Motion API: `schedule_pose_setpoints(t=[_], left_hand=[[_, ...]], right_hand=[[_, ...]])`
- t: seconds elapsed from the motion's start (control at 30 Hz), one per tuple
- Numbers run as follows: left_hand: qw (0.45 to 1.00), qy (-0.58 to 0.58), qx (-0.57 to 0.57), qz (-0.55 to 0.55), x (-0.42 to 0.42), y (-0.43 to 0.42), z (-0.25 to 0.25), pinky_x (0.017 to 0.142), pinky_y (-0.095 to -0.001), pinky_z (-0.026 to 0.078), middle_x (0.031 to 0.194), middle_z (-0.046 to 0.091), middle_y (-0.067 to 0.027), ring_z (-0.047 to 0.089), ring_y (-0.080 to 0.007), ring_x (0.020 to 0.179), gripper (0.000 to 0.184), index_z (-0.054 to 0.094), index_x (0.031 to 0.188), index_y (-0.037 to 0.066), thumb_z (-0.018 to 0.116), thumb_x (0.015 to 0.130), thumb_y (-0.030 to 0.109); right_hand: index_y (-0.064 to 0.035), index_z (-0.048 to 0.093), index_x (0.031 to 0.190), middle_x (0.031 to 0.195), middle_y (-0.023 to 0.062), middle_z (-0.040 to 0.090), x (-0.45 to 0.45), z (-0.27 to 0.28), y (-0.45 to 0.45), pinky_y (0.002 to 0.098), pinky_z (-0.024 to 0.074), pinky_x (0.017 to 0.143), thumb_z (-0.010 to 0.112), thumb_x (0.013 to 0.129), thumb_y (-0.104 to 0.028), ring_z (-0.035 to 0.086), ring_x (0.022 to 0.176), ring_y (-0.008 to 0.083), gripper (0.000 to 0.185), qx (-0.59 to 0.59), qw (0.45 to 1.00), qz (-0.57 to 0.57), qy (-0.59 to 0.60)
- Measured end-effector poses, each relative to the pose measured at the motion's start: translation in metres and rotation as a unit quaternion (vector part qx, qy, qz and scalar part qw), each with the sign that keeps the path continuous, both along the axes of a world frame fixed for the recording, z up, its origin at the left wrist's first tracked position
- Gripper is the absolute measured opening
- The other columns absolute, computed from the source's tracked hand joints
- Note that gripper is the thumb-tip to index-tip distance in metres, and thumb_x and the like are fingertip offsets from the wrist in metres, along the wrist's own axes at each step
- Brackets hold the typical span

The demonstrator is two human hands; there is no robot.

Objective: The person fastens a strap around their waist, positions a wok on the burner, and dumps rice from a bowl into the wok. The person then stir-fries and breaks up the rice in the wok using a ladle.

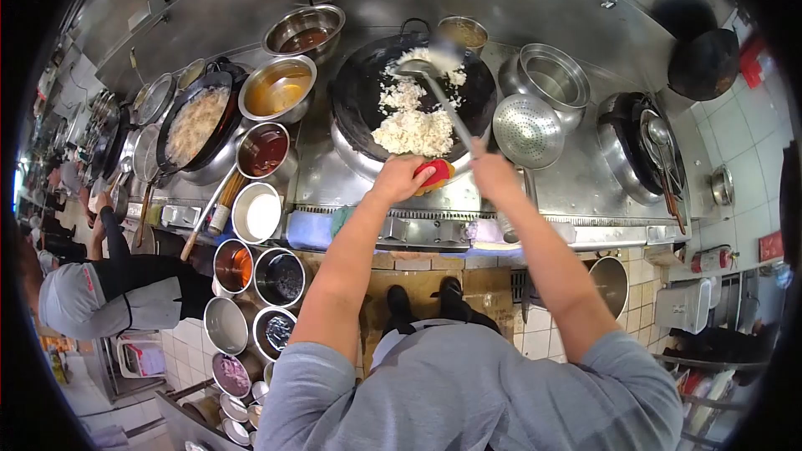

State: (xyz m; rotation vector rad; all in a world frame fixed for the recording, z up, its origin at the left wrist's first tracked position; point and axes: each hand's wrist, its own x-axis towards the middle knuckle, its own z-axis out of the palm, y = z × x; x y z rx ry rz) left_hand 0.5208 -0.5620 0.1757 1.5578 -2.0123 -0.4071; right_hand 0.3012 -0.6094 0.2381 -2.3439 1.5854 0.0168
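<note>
A large black wok [355, 92] sits on the steel range straight ahead of me, holding a heap of white rice [415, 134] with loose grains spread towards its far side. My left hand [399, 179] is closed on a red and yellow cloth [434, 174] at the wok's near rim. My right hand [494, 175], slightly blurred, grips the handle of a ladle [451, 113]. The ladle slants away over the wok, and its bowl is over the rice at the far side. Motion smears the area around the bowl.
Right of the wok are a perforated strainer [528, 131] and a steel pot [561, 58]. To the left stand a bowl of yellow liquid [278, 90], a pot of red sauce [263, 150] and a wok of frying oil [198, 125]. A co-worker [109, 296] stands at far left.
</note>
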Motion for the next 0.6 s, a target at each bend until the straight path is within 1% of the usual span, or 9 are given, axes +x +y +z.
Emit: schedule_pose_setpoints(t=[0.03,0.1,0.2,0.27,0.33,0.43,0.47,0.53,0.6], left_hand=[[1.0,0.002,-0.001,-0.001,-0.007,0.002,0.0,0.081,-0.0466,0.045,0.087,0.067,-0.0166,0.062,-0.0348,0.088,0.035,0.064,0.091,0.006,0.054,0.093,0.04],[0.994,-0.018,-0.008,0.104,-0.023,0.009,-0.001,0.081,-0.0446,0.045,0.086,0.067,-0.0154,0.062,-0.0344,0.087,0.036,0.065,0.088,0.007,0.054,0.092,0.041],[0.996,-0.041,-0.034,0.068,-0.015,0.004,0.004,0.078,-0.0491,0.043,0.086,0.067,-0.0151,0.062,-0.0333,0.086,0.036,0.066,0.086,0.009,0.053,0.092,0.042],[0.998,-0.042,-0.018,0.038,-0.015,-0.003,-0.015,0.078,-0.0494,0.043,0.087,0.067,-0.0151,0.063,-0.0327,0.087,0.036,0.066,0.086,0.009,0.053,0.092,0.042],[0.992,-0.075,0.03,0.093,-0.028,-0.009,-0.023,0.078,-0.0485,0.043,0.08,0.067,-0.014,0.064,-0.0317,0.083,0.036,0.067,0.086,0.01,0.053,0.092,0.043],[0.995,-0.055,0.06,0.051,-0.061,0.059,0.071,0.074,-0.0477,0.044,0.07,0.066,-0.0124,0.065,-0.0319,0.074,0.037,0.067,0.082,0.011,0.054,0.092,0.044],[0.998,-0.055,0.025,0.034,-0.063,0.079,0.098,0.072,-0.0473,0.045,0.066,0.064,-0.012,0.064,-0.0321,0.068,0.037,0.067,0.078,0.011,0.055,0.091,0.043],[0.997,-0.045,-0.058,0.018,-0.06,0.091,0.13,0.066,-0.0451,0.046,0.061,0.063,-0.0115,0.062,-0.0317,0.059,0.04,0.064,0.068,0.011,0.057,0.09,0.042],[0.995,-0.038,-0.081,0.037,-0.054,0.059,0.111,0.065,-0.0446,0.045,0.059,0.062,-0.0111,0.062,-0.032,0.057,0.04,0.064,0.067,0.011,0.057,0.09,0.043]], right_hand=[[-0.014,0.035,0.144,0.095,0.021,0.067,0.008,-0.022,-0.001,0.0499,0.0506,0.078,0.049,0.094,-0.025,0.064,0.089,0.0415,0.053,0.017,1.0,0.007,-0.025],[-0.0146,0.034,0.145,0.095,0.0217,0.067,-0.015,-0.013,0.03,0.05,0.05,0.078,0.049,0.095,-0.025,0.064,0.089,0.042,0.053,0.033,0.998,0.034,-0.043],[-0.0172,0.031,0.146,0.092,0.0231,0.066,-0.082,-0.011,0.051,0.05,0.0485,0.078,0.05,0.094,-0.024,0.063,0.088,0.0417,0.056,0.014,0.98,0.11,-0.167],[-0.0193,0.031,0.147,0.091,0.0227,0.066,-0.084,0.086,0.094,0.0489,0.0485,0.076,0.051,0.092,-0.02,0.064,0.085,0.0401,0.058,0.128,0.981,0.024,-0.143],[-0.0213,0.033,0.147,0.092,0.0175,0.068,-0.105,0.141,0.121,0.0427,0.0506,0.074,0.055,0.089,-0.013,0.066,0.083,0.037,0.063,0.122,0.991,0.04,-0.026],[-0.0187,0.042,0.142,0.08,0.0152,0.066,-0.164,0.241,0.149,0.0413,0.0491,0.066,0.06,0.081,-0.007,0.064,0.073,0.0344,0.064,0.088,0.992,0.092,0.022],[-0.018,0.046,0.14,0.077,0.0146,0.065,-0.174,0.265,0.153,0.0405,0.0487,0.064,0.062,0.079,-0.006,0.064,0.071,0.0337,0.065,0.094,0.988,0.111,0.043],[-0.0173,0.049,0.138,0.077,0.0143,0.064,-0.166,0.275,0.149,0.0394,0.0487,0.064,0.063,0.077,-0.006,0.064,0.072,0.0331,0.063,0.099,0.986,0.124,0.044],[-0.0157,0.054,0.133,0.083,0.0144,0.067,-0.139,0.263,0.137,0.039,0.05,0.068,0.063,0.077,-0.007,0.066,0.078,0.034,0.057,0.115,0.985,0.107,0.072]])
